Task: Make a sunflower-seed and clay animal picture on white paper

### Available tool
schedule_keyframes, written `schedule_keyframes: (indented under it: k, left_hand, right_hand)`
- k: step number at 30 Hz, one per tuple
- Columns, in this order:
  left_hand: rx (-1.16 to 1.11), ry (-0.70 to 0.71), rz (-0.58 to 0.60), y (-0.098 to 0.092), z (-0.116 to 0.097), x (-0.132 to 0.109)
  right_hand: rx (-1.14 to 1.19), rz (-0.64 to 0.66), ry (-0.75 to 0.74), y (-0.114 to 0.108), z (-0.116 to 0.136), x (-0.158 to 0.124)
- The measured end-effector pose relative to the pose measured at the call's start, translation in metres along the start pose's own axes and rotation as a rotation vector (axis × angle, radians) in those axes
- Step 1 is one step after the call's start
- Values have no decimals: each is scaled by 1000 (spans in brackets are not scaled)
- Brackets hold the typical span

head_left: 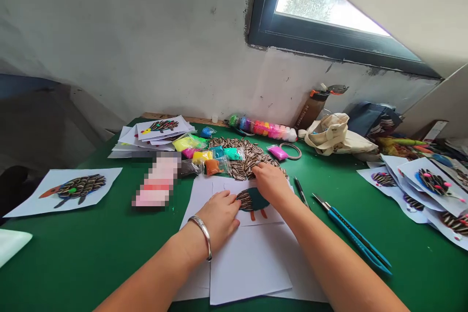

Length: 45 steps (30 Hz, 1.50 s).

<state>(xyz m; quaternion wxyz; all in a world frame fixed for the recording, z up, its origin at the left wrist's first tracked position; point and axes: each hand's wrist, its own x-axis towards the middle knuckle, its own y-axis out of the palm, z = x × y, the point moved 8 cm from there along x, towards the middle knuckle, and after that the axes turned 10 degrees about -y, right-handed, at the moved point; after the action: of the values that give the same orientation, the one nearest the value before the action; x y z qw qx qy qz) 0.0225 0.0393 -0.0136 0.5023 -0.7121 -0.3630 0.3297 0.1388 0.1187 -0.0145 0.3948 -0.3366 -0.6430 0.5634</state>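
My left hand (219,217), a silver bangle on its wrist, lies flat with fingers stretched over a white paper sheet (248,263). Beside its fingertips is a dark green clay shape (259,200) with orange legs; striped sunflower seeds (244,201) cover its left part. Past the sheet's far edge, my right hand (271,181) reaches to a pile of sunflower seeds (252,156). Its fingers are curled and pressed together at the pile's near side. Whatever sits between those fingertips is hidden. My right hand and forearm cover part of the clay shape's right side.
Bagged coloured clay (212,166) lies left of the seeds. Right of the paper are a black pen (301,191) and blue tweezers (356,236). Finished seed pictures (78,190) lie left, with stacks (431,185) right. A bottle (310,109) and cloth bag (336,134) stand behind.
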Motion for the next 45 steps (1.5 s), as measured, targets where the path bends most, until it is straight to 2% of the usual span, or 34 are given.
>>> schedule_keyframes:
  k: [5, 10, 15, 22, 24, 29, 34, 38, 43, 45]
  left_hand:
    - [-3, -2, 12, 0, 0, -1]
    - [-19, 19, -27, -4, -2, -1]
    - [-46, 55, -46, -3, -1, 0]
    - [-69, 74, -106, 0, 4, 0]
    - [-59, 52, -127, -1, 6, 1]
    - [-39, 14, -193, -1, 11, 4]
    - [-45, -23, -122, 12, 20, 8]
    - [-71, -26, -79, 13, 23, 7]
    - [-90, 0, -77, 8, 21, 3]
    - [-81, 11, -99, 6, 19, 3]
  right_hand:
    - [64, -45, 60, 1, -8, -9]
    - [199, -116, 119, -8, -16, -29]
    - [724, -204, 210, -7, -19, -52]
    - [1170, -241, 314, 11, -19, -58]
    - [1195, -269, 324, 12, -22, -59]
    - [1077, -422, 373, 7, -39, -60]
    - [1091, -370, 380, 14, -36, -57]
    - [1115, -287, 330, 13, -26, -58]
    - [1214, -341, 415, 11, -29, -65]
    - [1201, -339, 392, 10, -26, -64]
